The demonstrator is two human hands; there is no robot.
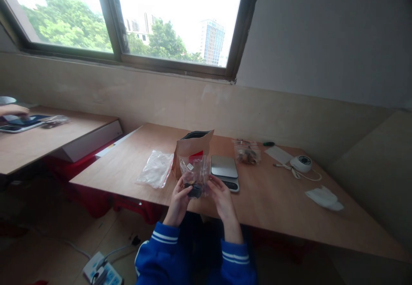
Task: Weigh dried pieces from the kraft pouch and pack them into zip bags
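Note:
Between my two hands, over the table's front edge, is a clear plastic bag [196,171] with dark contents at its bottom. My left hand [179,197] grips the bag's lower left, its thumb across the front. At the right side, the fingers of my right hand [219,192] pinch the edge of the same bag. Just behind stands a brown paper pouch [189,147] with its top open and a red mark on its front. A kitchen scale [224,167] with a metal plate sits to the right. Left of the pouch lie flat clear zip bags [156,169].
Farther right are a filled zip bag [247,153], a green-handled tool [268,144], a white card [278,154], a white dome camera [301,163] with cable and a crumpled white bag [324,198]. Another person's hand [14,110] works at the left table. A power strip [102,270] lies below.

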